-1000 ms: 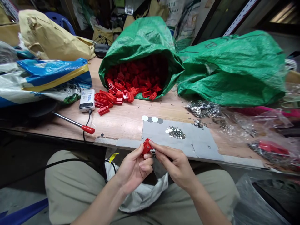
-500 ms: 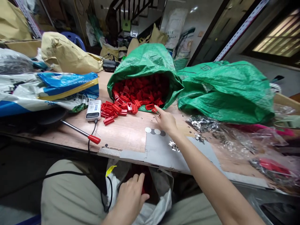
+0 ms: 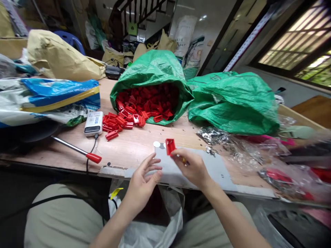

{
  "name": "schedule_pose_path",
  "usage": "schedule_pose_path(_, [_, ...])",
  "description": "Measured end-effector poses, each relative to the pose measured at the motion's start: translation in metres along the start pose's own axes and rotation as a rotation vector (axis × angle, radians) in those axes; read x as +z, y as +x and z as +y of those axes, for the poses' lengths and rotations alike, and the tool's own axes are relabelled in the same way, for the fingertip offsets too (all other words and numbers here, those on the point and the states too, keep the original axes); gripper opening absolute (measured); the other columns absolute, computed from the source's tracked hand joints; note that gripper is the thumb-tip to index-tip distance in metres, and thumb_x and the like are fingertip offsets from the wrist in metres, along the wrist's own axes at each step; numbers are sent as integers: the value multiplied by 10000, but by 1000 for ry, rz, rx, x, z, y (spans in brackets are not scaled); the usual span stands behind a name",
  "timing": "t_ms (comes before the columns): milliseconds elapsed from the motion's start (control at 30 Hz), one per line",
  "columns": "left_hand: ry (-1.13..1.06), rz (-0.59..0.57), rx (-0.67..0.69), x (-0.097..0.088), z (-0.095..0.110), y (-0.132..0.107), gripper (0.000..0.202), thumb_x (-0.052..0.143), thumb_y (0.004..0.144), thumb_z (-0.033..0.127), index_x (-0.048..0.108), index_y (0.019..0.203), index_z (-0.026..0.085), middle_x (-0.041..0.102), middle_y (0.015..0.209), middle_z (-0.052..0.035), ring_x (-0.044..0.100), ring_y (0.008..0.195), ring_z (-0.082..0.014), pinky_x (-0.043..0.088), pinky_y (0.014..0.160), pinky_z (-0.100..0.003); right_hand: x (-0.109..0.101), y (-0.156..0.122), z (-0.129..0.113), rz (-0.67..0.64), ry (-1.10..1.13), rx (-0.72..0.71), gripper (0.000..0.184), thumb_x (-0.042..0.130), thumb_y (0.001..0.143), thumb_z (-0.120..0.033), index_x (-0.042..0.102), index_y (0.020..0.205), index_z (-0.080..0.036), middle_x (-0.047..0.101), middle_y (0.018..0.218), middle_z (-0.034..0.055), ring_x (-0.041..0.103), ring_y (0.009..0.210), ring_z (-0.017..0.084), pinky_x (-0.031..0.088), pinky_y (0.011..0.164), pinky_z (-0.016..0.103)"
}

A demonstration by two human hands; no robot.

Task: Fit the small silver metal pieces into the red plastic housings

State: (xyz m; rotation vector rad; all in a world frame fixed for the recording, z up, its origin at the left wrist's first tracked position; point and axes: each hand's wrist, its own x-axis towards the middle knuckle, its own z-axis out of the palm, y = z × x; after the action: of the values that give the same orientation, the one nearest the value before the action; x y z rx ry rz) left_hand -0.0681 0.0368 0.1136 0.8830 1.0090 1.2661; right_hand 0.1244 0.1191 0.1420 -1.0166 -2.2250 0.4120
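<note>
Bag [image 3: 177, 206] below the mat [image 3: 214, 172]: dim inside; finished count, I cannot tell. My left hand [image 3: 145, 181], at the mat's near left corner: empty, fingers parted. My right hand [image 3: 190, 168], over the mat: fingers clamped on one red block [image 3: 170, 146]. Beyond the mat, many loose blocks [image 3: 117, 122] left, spilling from the sack [image 3: 155, 65].

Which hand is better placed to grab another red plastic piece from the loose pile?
Probably the left hand: it looks empty, its fingers are open, and it is nearer the loose pile of small red plastic pieces. The right hand grips a hollow red plastic piece.
</note>
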Motion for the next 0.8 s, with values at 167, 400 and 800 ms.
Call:
schedule_pose_path(167, [-231,-231,-245,7,1,12,691,848,722,428,617,1332,201,694,1229,-156,688,1069,-251,565,892,-331,-7,-56,-40,-214,205,-101,268,494,982,-167,658,1169,-269,766,930,36,716,787,167,548,686,262])
schedule_pose_path(400, [235,63,127,7,-24,20,388,814,748,324,695,1098,210,726,1066,-61,705,985,-207,579,902,-337,-64,-60,51,162,-307,424,258,491,952,-231,707,1085,-182,742,1075,117,696,986,254,528,855,358])
schedule_pose_path(800, [703,-32,426,-1,-37,25,262,721,841,260,661,1094,235,727,1070,-62,700,979,-234,564,878,-364,-105,-41,127,-29,-326,545,129,641,780,-274,728,771,-180,751,840,77,665,780,230,462,715,309])
